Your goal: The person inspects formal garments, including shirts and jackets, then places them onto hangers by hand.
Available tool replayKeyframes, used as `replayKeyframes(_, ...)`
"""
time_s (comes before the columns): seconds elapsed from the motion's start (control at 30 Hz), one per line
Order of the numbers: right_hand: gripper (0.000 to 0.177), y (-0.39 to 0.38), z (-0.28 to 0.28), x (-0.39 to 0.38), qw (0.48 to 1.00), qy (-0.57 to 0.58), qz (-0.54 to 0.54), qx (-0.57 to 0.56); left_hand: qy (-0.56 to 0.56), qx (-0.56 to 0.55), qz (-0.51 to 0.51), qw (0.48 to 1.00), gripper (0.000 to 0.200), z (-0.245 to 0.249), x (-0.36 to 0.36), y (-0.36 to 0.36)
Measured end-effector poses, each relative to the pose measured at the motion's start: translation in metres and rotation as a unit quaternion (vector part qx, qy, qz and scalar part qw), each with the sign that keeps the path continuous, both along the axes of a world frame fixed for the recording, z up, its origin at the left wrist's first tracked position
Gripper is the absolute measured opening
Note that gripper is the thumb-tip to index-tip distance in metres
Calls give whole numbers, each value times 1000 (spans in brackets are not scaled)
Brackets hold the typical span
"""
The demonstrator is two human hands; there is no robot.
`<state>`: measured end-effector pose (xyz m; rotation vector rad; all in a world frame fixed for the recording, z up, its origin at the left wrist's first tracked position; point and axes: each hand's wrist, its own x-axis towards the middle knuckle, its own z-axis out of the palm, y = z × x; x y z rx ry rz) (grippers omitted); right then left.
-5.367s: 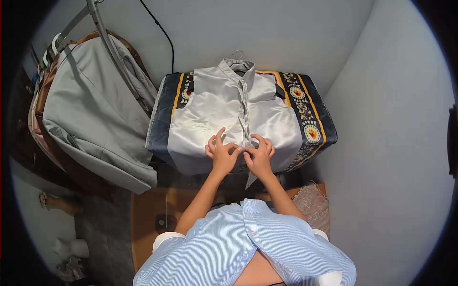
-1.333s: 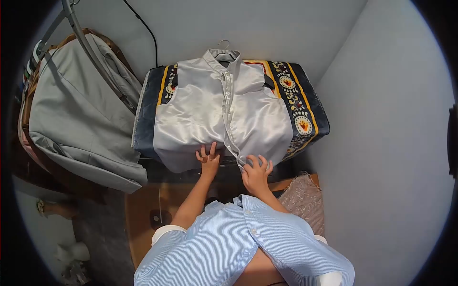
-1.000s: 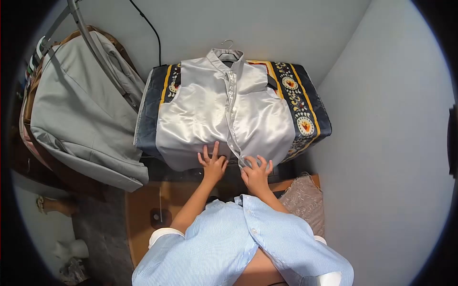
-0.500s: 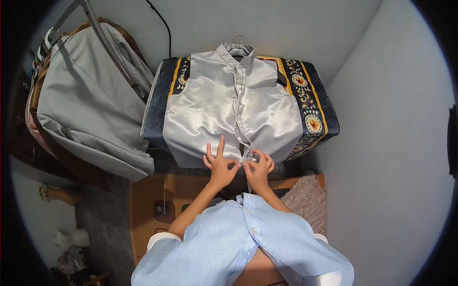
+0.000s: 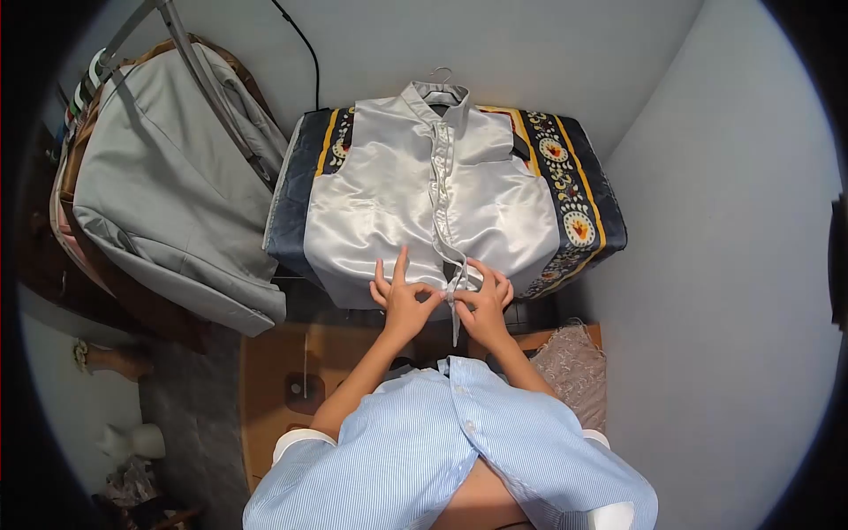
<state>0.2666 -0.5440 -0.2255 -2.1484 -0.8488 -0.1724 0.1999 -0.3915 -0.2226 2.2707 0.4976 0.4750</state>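
We spread the silver vest [image 5: 375,212] atop the patterned cloth [image 5: 296,190], front reachable; by the cloth's near edge, our left hand [image 5: 406,309] and right hand [image 5: 486,318] pinch its placket [image 5: 440,190], apparently to steady it.

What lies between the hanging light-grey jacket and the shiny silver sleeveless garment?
A navy, yellow-striped patterned cloth, spread beneath the garment, shows there in the head view.

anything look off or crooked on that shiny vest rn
Yes: the front placket of the vest waves instead of lying straight, and gapes near the hem, just above where the left hand and right hand pinch it. No tear or spill shows.
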Motion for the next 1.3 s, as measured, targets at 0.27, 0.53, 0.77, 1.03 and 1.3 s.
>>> replayKeyframes(0.27, 7, 5, 13, 8, 1000, -23, -2, 13, -15, 4, -3, 1000, 17, 9, 0, -2)
replayKeyframes(0.53, 8, 5, 11, 10, 1000, -24, 14, 10, -13, 3, 1, 1000, 17, 7, -1, -3)
replayKeyframes(0.77, 10, 14, 10, 6, 997, -60, -42, -3, -20, 16, -19, 999, 18, 14, -4, -5)
replayKeyframes(1.03, 8, 16, 7, 2, 997, -70, -40, 3, -34, 21, -4, 999, 17, 5, 1, -4)
replayKeyframes(1.3, 10, 17, -3, -1, 990, 43, -127, 42, -76, 44, -52, 995, 12, -7, 1, 1)
